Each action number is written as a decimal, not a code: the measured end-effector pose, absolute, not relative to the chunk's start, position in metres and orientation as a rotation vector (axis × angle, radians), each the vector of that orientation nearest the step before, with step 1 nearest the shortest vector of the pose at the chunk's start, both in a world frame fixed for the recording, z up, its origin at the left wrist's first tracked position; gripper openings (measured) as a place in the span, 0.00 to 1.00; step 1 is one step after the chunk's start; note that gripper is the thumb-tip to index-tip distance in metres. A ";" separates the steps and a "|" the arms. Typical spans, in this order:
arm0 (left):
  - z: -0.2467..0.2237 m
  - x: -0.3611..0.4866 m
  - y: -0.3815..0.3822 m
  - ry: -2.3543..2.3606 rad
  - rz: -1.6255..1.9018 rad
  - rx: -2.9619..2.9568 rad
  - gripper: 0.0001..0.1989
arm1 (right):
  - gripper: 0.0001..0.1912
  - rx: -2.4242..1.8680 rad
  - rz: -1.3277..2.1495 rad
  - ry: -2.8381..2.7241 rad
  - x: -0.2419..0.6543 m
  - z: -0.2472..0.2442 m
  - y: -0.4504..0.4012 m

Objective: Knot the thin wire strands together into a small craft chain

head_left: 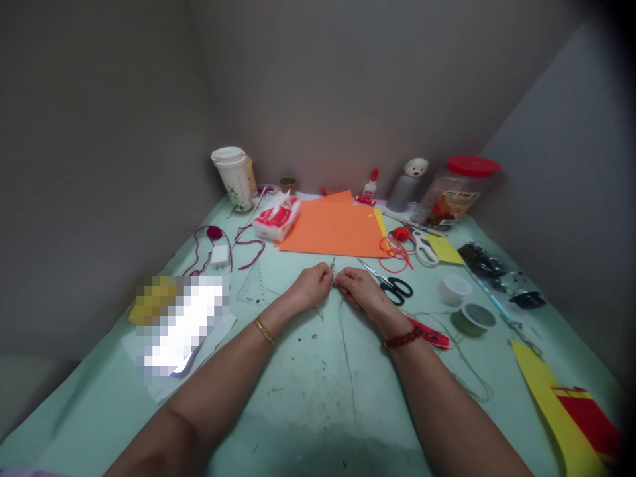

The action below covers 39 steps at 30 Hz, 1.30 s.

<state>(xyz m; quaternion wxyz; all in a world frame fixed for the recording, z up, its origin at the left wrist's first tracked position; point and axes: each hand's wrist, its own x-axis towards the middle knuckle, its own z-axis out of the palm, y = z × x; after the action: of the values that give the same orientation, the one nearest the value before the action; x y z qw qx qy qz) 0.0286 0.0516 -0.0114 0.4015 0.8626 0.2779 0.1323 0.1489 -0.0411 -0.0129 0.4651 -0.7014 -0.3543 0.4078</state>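
My left hand [315,286] is closed in a pinch on a thin green cord [348,361]. Close beside it, my right hand [362,287] also pinches the cord, fingers curled. Between the fingertips shows a short, pale, bumpy stretch of it, knotted or beaded; I cannot tell which. Loose strands trail down from the hands onto the light green table cover [298,424]. Black-handled scissors [396,289] lie just right of my right hand. A clear set square [253,286] lies left of my left hand. A red tool [432,333] is partly hidden by my right wrist.
Orange paper [338,228] lies behind the hands, with a tissue pack [277,217] at its left. Right are red cord [396,255], white scissors [425,250] and small tubs [473,320]. A lidded cup [234,180] and red-topped jar [452,192] stand at the back.
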 end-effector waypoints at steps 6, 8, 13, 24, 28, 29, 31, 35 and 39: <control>-0.015 0.029 0.055 0.699 0.304 2.083 0.11 | 0.10 -1.736 1.013 -0.817 0.148 -0.011 -0.041; -0.016 0.028 0.054 0.671 0.318 2.064 0.10 | 0.09 -1.733 1.016 -0.815 0.148 -0.011 -0.041; -0.012 0.027 0.051 0.605 0.382 2.107 0.10 | 0.06 -1.726 1.049 -0.807 0.149 -0.010 -0.041; -0.011 0.029 0.056 0.653 0.289 2.056 0.11 | 0.06 -1.713 1.102 -0.806 0.149 -0.005 -0.042; -0.012 0.030 0.057 0.666 0.264 1.998 0.12 | 0.07 -1.715 1.120 -0.798 0.149 -0.004 -0.042; -0.012 0.030 0.057 0.668 0.263 1.996 0.12 | 0.07 -1.706 1.123 -0.801 0.149 -0.003 -0.042; -0.010 0.030 0.057 0.675 0.265 2.006 0.13 | 0.07 -1.682 1.132 -0.807 0.149 -0.002 -0.044; -0.008 0.030 0.056 0.683 0.265 2.022 0.13 | 0.08 -1.662 1.156 -0.789 0.150 0.002 -0.047; -0.010 0.030 0.056 0.688 0.273 2.026 0.12 | 0.08 -1.678 1.156 -0.772 0.150 0.004 -0.047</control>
<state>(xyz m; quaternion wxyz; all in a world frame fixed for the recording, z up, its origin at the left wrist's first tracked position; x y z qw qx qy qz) 0.0295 0.0563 -0.0096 0.4727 0.8278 0.2810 0.1114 0.1504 -0.0469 0.0038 0.4629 -0.6826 -0.3142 0.4702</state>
